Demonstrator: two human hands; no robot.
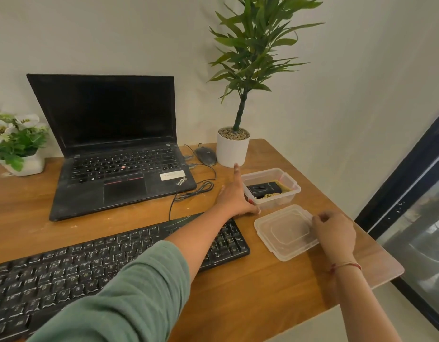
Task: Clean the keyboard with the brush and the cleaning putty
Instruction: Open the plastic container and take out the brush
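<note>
Already the clear lid (286, 232) lies flat on the desk (250, 292), just right of the keyboard (109, 260), with the right hand (334, 234) loosely curled at its right edge, fingertips touching it. The left hand (234, 197), open with a finger stretched far, presses against the near-left side of the open container (271, 187). Inside sits a black item, probably the brush, on something yellowish that may be the putty; the view is too small to be sure. A push could slide the container toward the white plant pot (232, 149), or the sleeve (129, 297) could drag across the keys.
</note>
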